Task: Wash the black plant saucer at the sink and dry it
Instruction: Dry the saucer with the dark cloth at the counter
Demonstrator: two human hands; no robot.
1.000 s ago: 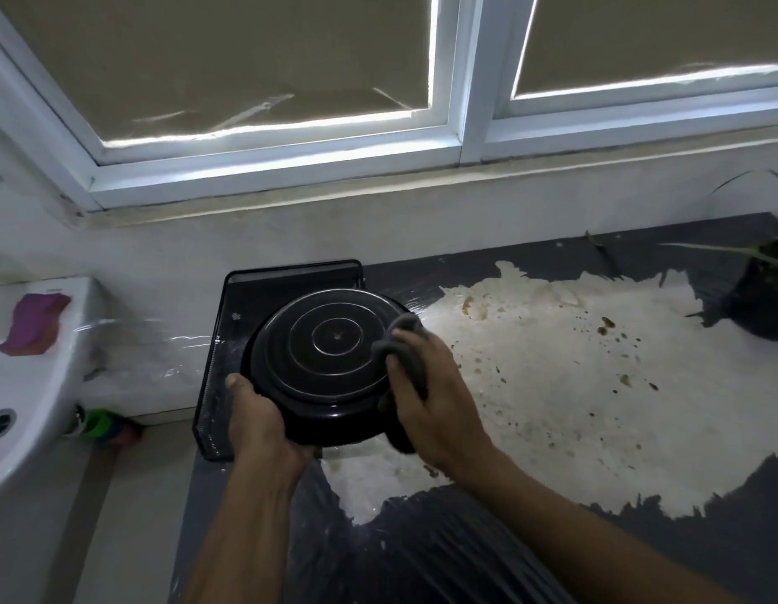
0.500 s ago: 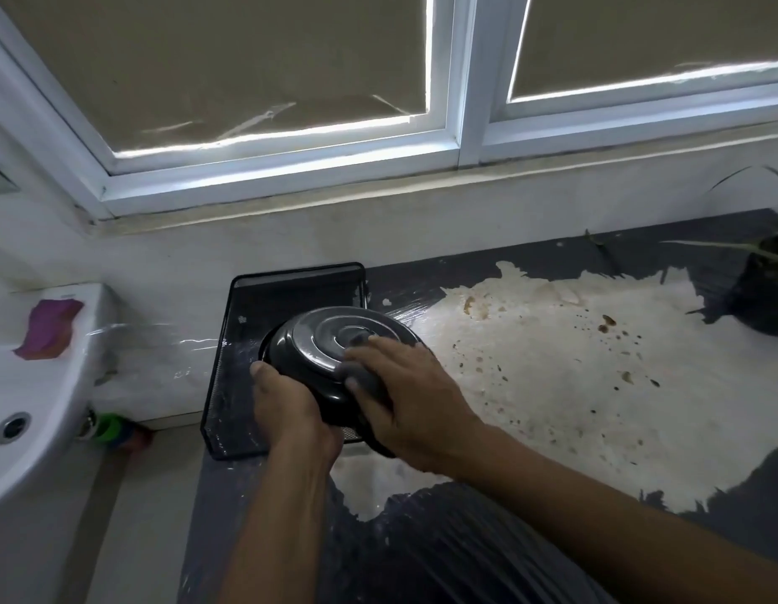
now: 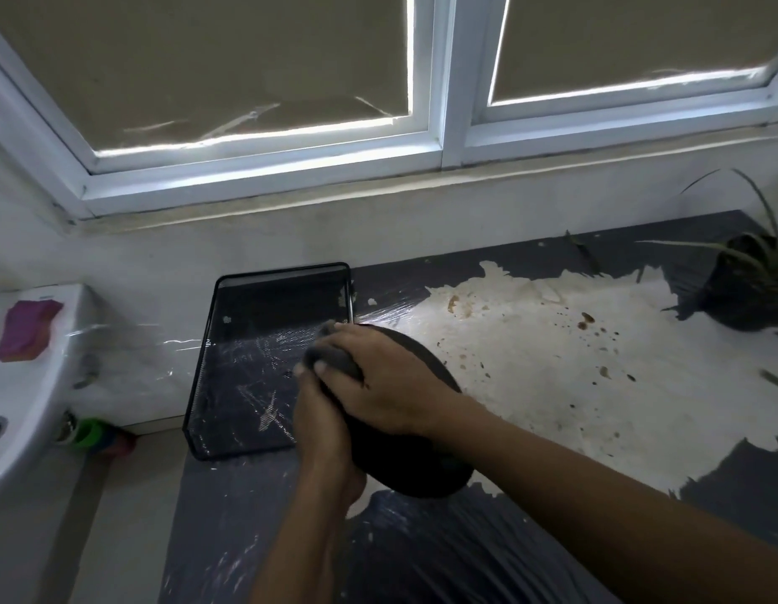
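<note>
The black plant saucer (image 3: pixel 415 466) is tilted on edge over the counter, its ribbed face turned away from me so that I see only a dark rounded side. My left hand (image 3: pixel 319 422) grips its left rim from below. My right hand (image 3: pixel 378 381) lies over the top of the saucer and holds a grey cloth (image 3: pixel 335 357) bunched against it under the fingers. Most of the saucer is hidden behind both hands.
A black mesh tray (image 3: pixel 265 342) lies just left of the saucer. The white sink (image 3: pixel 26 411) with a purple sponge (image 3: pixel 26 329) is at far left. A potted plant (image 3: pixel 748 289) stands at the right. The counter (image 3: pixel 552 364) is stained white and wrapped in plastic film.
The saucer has tipped from facing me to standing on edge with its face turned away. My right hand with the cloth slid from the right rim up over the top.
</note>
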